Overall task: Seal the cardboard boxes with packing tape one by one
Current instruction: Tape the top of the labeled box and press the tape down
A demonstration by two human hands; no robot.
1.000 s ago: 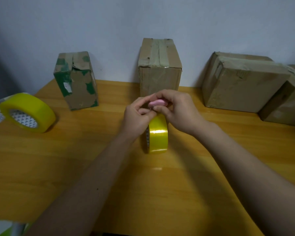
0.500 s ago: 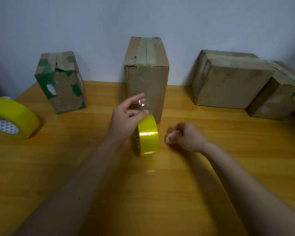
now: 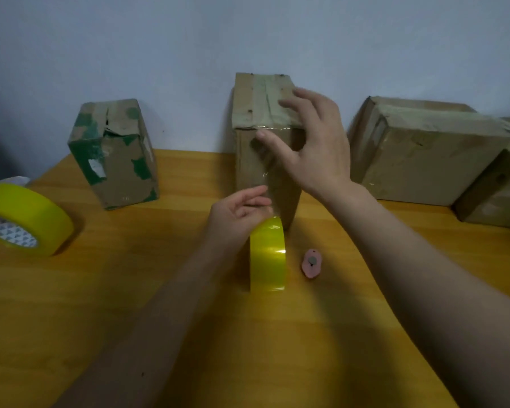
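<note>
A tall cardboard box with old tape on its top stands at the back middle of the table. My right hand is spread over its upper front edge, with the thumb on the front face and the fingers over the top. A clear strip of tape runs down from that thumb to my left hand, which pinches its lower end. Just below the left hand a small yellow tape roll stands on edge. A pink cutter lies on the table to the right of the roll.
A bigger yellow tape roll lies at the left edge. A torn box with green patches stands at the back left. Two more cardboard boxes sit at the back right against the wall. The wooden table stretches toward me.
My right hand has let go of the pink cutter, which now lies on the table, and has risen to the middle box. The left hand has lifted the strip toward the box.
</note>
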